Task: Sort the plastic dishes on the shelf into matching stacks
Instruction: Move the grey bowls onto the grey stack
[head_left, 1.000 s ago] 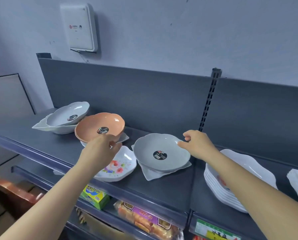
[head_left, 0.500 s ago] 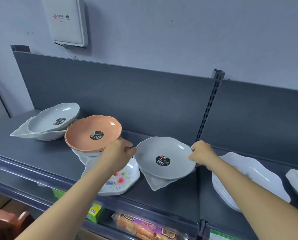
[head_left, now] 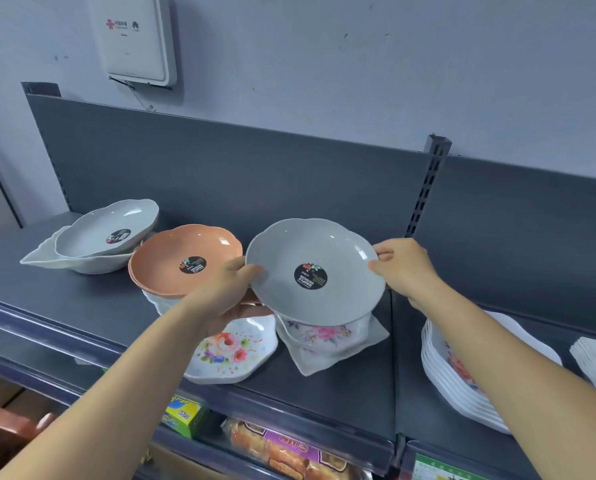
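I have the grey scalloped dish [head_left: 315, 271] at frame centre, pinched by its rim: left hand [head_left: 225, 294] on its left edge, right hand [head_left: 405, 268] on its right, fingers closed on it. Its match, the other grey dish [head_left: 107, 228], lies upper left, beyond the orange dish [head_left: 185, 259], so my left hand is nearer.

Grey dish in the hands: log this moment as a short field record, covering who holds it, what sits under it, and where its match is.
held item: grey dish, black round sticker inside
left hand: grips the dish's left rim
right hand: grips the dish's right rim
directly below: floral bowl on a square white plate
matching dish: second grey dish at far left, resting on a white dish
neighbour: orange dish, atop a white dish
surface: dark shelf
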`<state>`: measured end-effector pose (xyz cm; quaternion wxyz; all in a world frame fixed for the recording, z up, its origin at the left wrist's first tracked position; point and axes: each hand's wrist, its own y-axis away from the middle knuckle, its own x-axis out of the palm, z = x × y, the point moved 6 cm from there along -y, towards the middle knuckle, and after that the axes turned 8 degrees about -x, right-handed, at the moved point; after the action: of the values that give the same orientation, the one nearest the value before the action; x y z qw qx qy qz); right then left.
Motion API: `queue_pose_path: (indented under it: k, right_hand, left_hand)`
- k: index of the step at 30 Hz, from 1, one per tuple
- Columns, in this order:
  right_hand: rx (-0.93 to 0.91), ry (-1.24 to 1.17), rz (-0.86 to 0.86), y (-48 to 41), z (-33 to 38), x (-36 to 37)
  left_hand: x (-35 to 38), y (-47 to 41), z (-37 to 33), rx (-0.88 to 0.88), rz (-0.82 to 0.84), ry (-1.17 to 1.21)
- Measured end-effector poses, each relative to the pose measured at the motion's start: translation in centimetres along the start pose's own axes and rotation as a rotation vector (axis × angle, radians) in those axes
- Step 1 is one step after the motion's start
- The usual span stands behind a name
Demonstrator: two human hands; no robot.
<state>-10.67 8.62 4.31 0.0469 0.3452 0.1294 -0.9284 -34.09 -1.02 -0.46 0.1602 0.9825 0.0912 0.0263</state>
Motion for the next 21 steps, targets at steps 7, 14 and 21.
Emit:
queue_pose_path:
  k: [7, 14, 21]
  right_hand:
    - [-0.002, -0.031, 0.060, -0.2, -0.6, 2.6]
    - [0.030, 0.150, 0.213, 0.9, -2.3, 5.5]
    - [-0.171, 0.069, 0.310, 2.8, 2.0, 10.0]
  left_hand:
    - [-5.6, 2.1, -1.0, 0.100, -0.255, 0.136]
    - [-8.6, 3.4, -1.0, 0.214, -0.369, 0.237]
    - [-11.8, 4.4, -0.7, 0.238, -0.475, 0.282]
